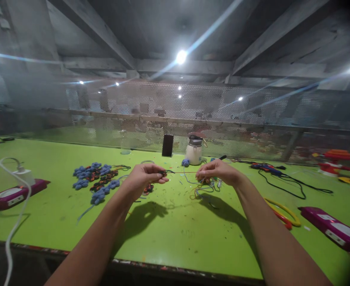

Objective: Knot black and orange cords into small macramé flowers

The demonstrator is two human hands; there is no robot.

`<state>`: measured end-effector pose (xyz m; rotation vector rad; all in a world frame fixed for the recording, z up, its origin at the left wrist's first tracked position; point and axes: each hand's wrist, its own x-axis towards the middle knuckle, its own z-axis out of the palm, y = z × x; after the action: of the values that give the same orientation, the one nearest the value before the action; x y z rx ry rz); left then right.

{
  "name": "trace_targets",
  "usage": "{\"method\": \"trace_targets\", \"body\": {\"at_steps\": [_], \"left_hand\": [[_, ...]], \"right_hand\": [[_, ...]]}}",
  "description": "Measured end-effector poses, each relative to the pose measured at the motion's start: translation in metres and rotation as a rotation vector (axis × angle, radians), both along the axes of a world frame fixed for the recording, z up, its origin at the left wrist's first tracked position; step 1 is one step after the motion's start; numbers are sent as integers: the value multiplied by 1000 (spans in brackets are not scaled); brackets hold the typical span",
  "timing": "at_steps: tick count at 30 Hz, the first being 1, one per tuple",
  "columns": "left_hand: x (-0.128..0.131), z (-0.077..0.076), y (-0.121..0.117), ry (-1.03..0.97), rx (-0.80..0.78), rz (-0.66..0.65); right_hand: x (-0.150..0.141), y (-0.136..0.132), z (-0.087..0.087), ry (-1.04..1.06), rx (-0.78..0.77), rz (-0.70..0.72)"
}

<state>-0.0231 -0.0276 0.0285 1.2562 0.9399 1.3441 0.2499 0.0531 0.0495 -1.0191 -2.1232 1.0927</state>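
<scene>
Concrete beams and bright lamps (181, 57) overhead; perforated metal screen (151, 99) along the far edge of a bright green surface (169, 238). Left hand (151, 174): grip closed, fingertips pinching a small dark piece (164, 172). Right hand (215, 171): grip closed on the other end of a thin reddish cord (184, 172), which runs taut and roughly level between the two hands, above the surface. Shadows of both hands fall below them. Under and beside the right hand: tangle of loose coloured cords (206, 188). Left of the left hand: cluster of blue flower-like pieces (99, 195) with dark-and-orange ones (103, 178) among them. Behind the hands: dark upright rectangular object (167, 145); to its right, pale jar (194, 151) with grey lid, small blue piece (185, 163) near its base. Far left: purple power strip (14, 194), white plug (24, 176) on it. Right side: second purple strip (333, 228), yellow-and-red loop (284, 212), blue-handled tool (266, 169) with black cable.
</scene>
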Motion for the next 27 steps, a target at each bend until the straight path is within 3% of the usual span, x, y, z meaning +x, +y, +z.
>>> {"method": "trace_targets", "body": {"at_steps": [10, 18, 23, 27], "left_hand": [[1, 2, -3, -19, -9, 17], [2, 0, -3, -3, -16, -6], [4, 0, -4, -27, -38, -33], [2, 0, -5, -37, -44, -57]], "right_hand": [[14, 29, -14, -136, 243, -388], [15, 38, -16, -258, 425, -654], [12, 41, -18, -318, 495, -737], [9, 45, -28, -356, 473, -710]]}}
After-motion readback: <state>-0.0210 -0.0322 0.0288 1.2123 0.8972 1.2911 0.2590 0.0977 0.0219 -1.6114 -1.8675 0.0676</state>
